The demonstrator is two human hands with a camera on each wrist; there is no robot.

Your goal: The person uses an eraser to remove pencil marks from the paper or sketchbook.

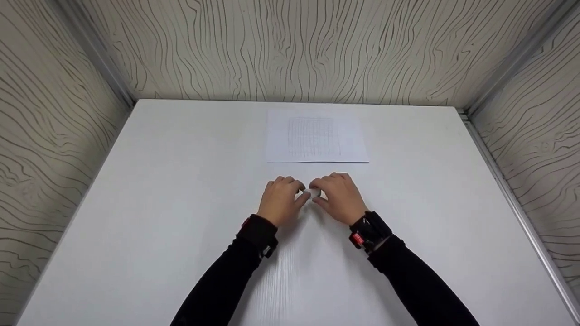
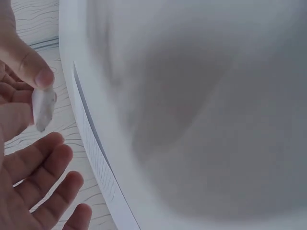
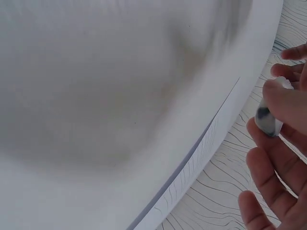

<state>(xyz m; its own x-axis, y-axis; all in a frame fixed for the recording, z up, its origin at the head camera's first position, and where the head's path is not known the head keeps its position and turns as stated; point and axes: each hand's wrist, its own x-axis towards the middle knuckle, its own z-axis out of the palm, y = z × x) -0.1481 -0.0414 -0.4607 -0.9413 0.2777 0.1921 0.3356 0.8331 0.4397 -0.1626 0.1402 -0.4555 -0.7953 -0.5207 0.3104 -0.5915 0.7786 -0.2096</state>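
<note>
Between both hands, above the white table, is a small white eraser (image 1: 312,193), rounded and worn. One side carries a dark smudge, plain on the eraser (image 3: 266,120) in the right wrist view. My right hand (image 1: 340,195) pinches it between thumb and index finger, the other fingers spread loosely. From the left, my left hand (image 1: 279,199) meets it, its thumb right at the eraser's side. In the left wrist view the other fingers (image 2: 50,167) of that hand are apart and relaxed, below the eraser (image 2: 44,108).
Just beyond the hands, a white sheet of paper (image 1: 277,136) lies flat on the table (image 1: 190,172), with pencil-like ruled lines drawn on it. Panels with a wood-grain pattern (image 1: 290,50) close in the back and both sides. Dark bands are worn round both wrists.
</note>
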